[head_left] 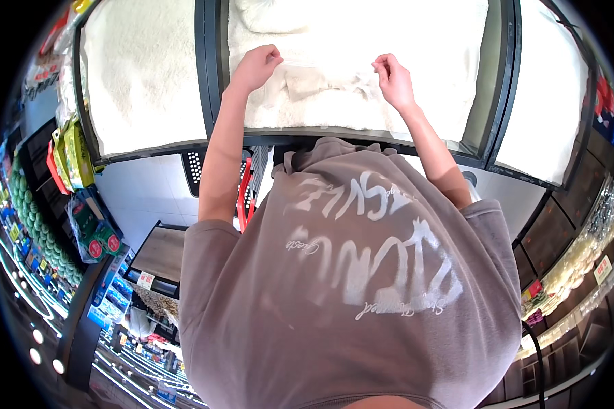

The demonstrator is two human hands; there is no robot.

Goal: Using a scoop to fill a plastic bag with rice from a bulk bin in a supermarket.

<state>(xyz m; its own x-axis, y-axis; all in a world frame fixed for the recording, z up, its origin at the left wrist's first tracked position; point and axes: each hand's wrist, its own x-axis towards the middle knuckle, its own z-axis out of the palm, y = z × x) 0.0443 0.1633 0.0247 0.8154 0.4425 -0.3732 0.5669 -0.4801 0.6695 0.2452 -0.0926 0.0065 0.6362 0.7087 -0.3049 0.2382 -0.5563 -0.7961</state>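
Observation:
My left hand (258,66) is over the left part of the middle bin, thumb and fingertips brought together. Over the same bin, further right, my right hand (394,82) has its fingers bent towards the thumb. Beneath both hands lies rumpled, white, fleecy cloth (337,110) inside a dark frame (212,66). Faint, see-through folds, perhaps thin plastic film, show between the hands. Glare hides their edges, so whether either hand pinches the film cannot be told.
Side bins hold more white fleecy cloth (146,76). Below the frame stand a black perforated basket (193,171) and a red bar (244,197). Green packages (77,156) are at the left, with a low brown-topped stand (161,250). Bagged goods (573,266) line the right shelf.

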